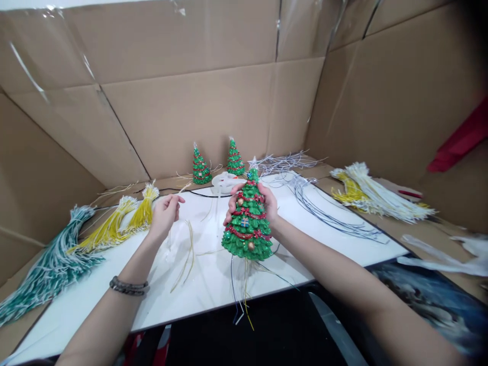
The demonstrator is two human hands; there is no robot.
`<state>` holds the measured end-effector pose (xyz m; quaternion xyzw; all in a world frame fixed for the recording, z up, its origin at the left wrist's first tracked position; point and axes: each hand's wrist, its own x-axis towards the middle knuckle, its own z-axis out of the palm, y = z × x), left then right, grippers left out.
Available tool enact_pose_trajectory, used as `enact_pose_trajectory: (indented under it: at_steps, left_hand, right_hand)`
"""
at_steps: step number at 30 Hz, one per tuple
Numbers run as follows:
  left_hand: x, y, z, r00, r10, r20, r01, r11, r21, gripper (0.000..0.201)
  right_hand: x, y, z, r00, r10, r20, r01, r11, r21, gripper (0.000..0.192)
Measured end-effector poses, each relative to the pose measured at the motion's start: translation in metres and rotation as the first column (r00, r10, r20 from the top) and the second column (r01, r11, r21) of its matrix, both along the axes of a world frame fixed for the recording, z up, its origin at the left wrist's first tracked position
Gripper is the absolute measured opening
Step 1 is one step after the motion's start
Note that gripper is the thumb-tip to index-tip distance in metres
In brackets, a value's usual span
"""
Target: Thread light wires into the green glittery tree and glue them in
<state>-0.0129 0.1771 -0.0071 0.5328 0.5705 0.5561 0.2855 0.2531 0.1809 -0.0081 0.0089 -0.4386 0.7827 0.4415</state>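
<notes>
My right hand (267,201) grips a green toy Christmas tree (247,223) with red garlands and small ornaments, held upright above the white board (206,274). Thin wires (240,300) in blue, white and yellow hang from the tree's base. My left hand (165,213) is raised over the board to the left of the tree, pinching a thin clear or yellow strand (186,254) that trails down onto the board. A bracelet sits on my left wrist.
Two smaller trees (201,168) (235,158) stand at the back by a white round part (224,181). Bundles of yellow strands (118,223), green-white strands (46,269), white-yellow strands (377,195) and blue wires (328,213) lie around. Cardboard walls (190,101) enclose the area.
</notes>
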Motion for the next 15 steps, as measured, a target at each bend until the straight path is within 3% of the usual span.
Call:
enact_pose_trajectory:
  at_steps: [2, 7, 11, 15]
  left_hand:
    - [0.012, -0.007, 0.004, 0.969, -0.096, 0.229, 0.09, 0.995, 0.036, 0.03]
    - [0.029, -0.019, 0.014, 0.847, -0.214, 0.487, 0.191, 0.977, 0.097, 0.023]
    - [0.038, -0.024, 0.015, 0.8, -0.268, 0.537, 0.19, 0.962, 0.196, 0.024]
    - [0.045, -0.027, 0.012, 0.808, -0.261, 0.529, 0.201, 0.965, 0.169, 0.025]
  right_hand:
    - [-0.002, -0.001, 0.001, 1.0, -0.009, 0.017, 0.009, 1.0, -0.004, 0.039]
    - [-0.006, -0.003, 0.001, 0.997, -0.058, 0.055, 0.06, 0.997, -0.039, 0.036]
    - [-0.006, -0.002, 0.001, 0.991, -0.098, 0.089, 0.103, 0.993, -0.058, 0.036]
    - [-0.007, -0.002, 0.001, 0.987, -0.123, 0.107, 0.128, 0.991, -0.042, 0.037]
